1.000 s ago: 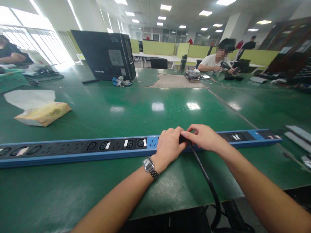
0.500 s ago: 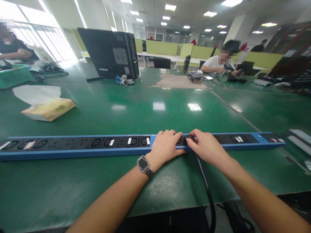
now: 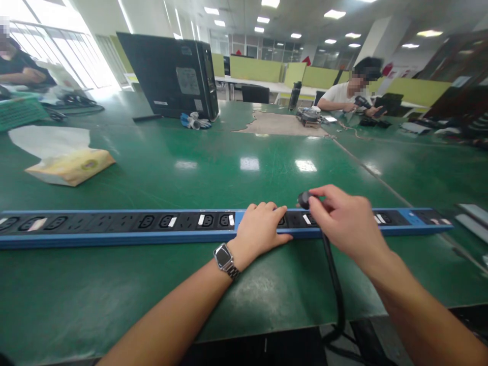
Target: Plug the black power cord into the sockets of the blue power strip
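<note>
A long blue power strip (image 3: 213,236) with black sockets lies across the green table. My left hand (image 3: 261,226) grips it near the middle, fingers over the far edge and thumb at the near side; a watch (image 3: 224,256) is on that wrist. Just right of it, above the strip, my right hand (image 3: 339,213) pinches a black power plug (image 3: 304,200), its pins pointing left and clear of the sockets. The plug's thick black cord (image 3: 334,284) hangs down over the table's front edge. White stickers mark some sockets.
A tissue pack (image 3: 72,165) lies at left. Behind stand a black computer case (image 3: 171,76) and gloves (image 3: 195,121). A green basket (image 3: 21,112) is at far left. Two people sit across the table, one at left, another (image 3: 343,96) at right. Metal bars (image 3: 473,223) lie at the right.
My right hand has lifted the plug up off the strip's socket, moving up and slightly right, and the cord rose with it. My left hand has stayed on the strip.
</note>
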{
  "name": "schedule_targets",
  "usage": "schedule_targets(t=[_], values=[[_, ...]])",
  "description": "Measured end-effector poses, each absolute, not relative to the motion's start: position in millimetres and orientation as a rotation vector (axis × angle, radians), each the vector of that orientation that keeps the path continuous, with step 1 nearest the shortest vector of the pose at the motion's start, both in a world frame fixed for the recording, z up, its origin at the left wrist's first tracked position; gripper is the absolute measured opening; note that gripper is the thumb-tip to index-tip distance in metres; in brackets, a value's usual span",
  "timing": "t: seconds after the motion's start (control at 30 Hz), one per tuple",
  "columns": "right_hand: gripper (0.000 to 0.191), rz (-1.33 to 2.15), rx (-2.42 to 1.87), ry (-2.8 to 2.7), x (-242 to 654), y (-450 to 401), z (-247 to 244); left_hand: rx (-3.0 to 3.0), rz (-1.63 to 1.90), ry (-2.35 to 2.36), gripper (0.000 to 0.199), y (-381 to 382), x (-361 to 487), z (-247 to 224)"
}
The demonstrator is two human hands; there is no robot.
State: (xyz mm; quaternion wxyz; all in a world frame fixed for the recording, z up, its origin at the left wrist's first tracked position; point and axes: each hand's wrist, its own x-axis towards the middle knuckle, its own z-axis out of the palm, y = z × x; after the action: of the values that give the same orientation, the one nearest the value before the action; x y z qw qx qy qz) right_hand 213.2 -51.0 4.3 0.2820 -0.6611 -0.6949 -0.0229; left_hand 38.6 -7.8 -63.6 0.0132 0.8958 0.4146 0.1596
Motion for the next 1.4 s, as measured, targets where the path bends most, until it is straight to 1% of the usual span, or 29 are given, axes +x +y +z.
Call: schedule_targets(t=[0.07, 0.17, 0.3, 0.47, 0.7, 0.93, 1.1, 1.27, 1.4], values=[[0.035, -0.066, -1.76, -1.768, 227, -52, 22, 2.791, 0.502, 1.283, 0.061, -8, 38, -64], [0.04, 0.107, -1.899, -1.72, 266, -48, 35, 2.791, 0.509, 1.281, 0.062, -8, 38, -65], [0.035, 0.27, -2.091, -1.698, 336, -46, 17, 2.799, 0.515, 1.276, 0.06, -8, 38, -65], [0.041, 0.291, -2.061, -1.824, 389, -54, -16, 2.802, 0.521, 1.281, 0.06, -8, 39, -66], [0.039, 0.195, -2.008, -2.023, 388, -47, -28, 2.808, 0.511, 1.292, 0.062, -8, 38, -66], [0.034, 0.023, -2.06, -2.093, 374, -49, -34, 2.809, 0.51, 1.288, 0.061, -8, 38, -67], [0.037, -0.018, -2.06, -2.064, 374, -56, -45, 2.812, 0.501, 1.276, 0.061, -8, 39, -65], [0.037, 0.02, -2.037, -2.055, 374, -54, -34, 2.781, 0.452, 1.321, 0.067, -7, 27, -57], [0.034, -0.03, -2.101, -1.986, 367, -50, -26, 2.754, 0.398, 1.409, 0.068, -6, 8, -56]])
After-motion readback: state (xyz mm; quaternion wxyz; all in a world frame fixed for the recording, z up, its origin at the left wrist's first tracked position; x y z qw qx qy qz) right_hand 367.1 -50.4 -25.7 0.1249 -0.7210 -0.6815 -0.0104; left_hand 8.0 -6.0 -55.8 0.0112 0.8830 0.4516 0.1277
